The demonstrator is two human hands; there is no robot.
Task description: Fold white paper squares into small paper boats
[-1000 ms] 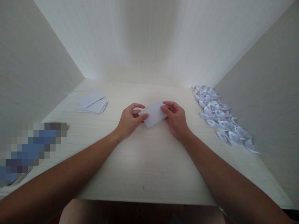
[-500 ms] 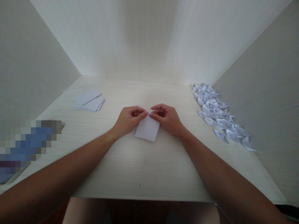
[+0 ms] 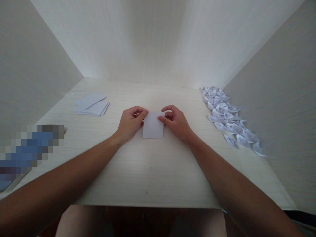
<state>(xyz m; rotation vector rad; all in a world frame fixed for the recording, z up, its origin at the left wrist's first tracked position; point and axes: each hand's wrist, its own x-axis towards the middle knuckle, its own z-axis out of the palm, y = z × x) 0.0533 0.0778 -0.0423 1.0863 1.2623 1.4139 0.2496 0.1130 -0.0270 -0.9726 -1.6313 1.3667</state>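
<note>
A small white, nearly square sheet of paper is held upright to my view above the middle of the table. My left hand pinches its upper left corner between thumb and fingers. On the other side my right hand has its thumb on the front near the upper right edge, with fingers curled behind and the index finger raised. Whether the paper is folded I cannot tell.
White paper sheets lie loosely stacked at the back left. Along the right wall runs a pile of folded paper pieces. A blurred-out, bluish flat object lies at left. Walls enclose the table on three sides.
The paper has turned from a slant to nearly straight. My left hand has slid left to the corner, and the right thumb has moved slightly up, so the hands are farther apart.
</note>
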